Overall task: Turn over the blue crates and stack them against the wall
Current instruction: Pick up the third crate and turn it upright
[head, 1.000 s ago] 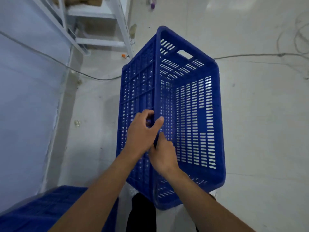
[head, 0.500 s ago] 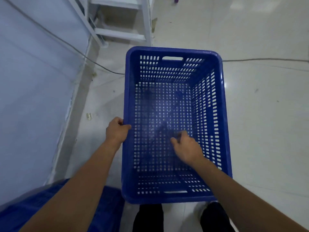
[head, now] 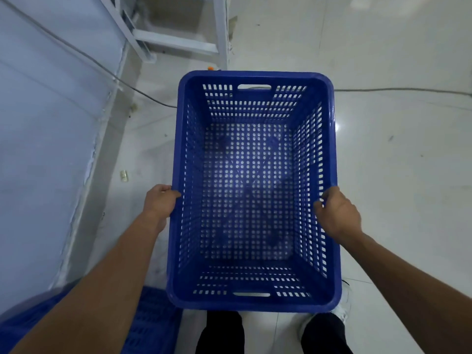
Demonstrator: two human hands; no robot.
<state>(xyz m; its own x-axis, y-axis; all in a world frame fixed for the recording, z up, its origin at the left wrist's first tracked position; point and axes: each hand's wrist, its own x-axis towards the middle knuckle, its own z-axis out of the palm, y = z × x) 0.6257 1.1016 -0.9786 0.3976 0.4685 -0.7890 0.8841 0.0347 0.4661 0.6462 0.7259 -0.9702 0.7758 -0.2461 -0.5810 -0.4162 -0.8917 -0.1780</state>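
A blue perforated crate (head: 252,80) is held in front of me above the floor, its open top facing up toward the camera. My left hand (head: 161,200) grips the crate's left long rim. My right hand (head: 337,213) grips the right long rim, fingers curled over the edge. The crate is level and holds nothing. A second blue crate (head: 150,325) lies at the bottom left beside the wall, partly hidden by my left forearm.
A pale wall (head: 46,149) runs along the left. A white metal rack frame (head: 176,44) stands at the far end by the wall. A cable (head: 398,90) runs across the white tiled floor. My feet are below the crate.
The crate has gone from standing on its side to open side up. My hands have moved apart from one edge onto the two long rims.
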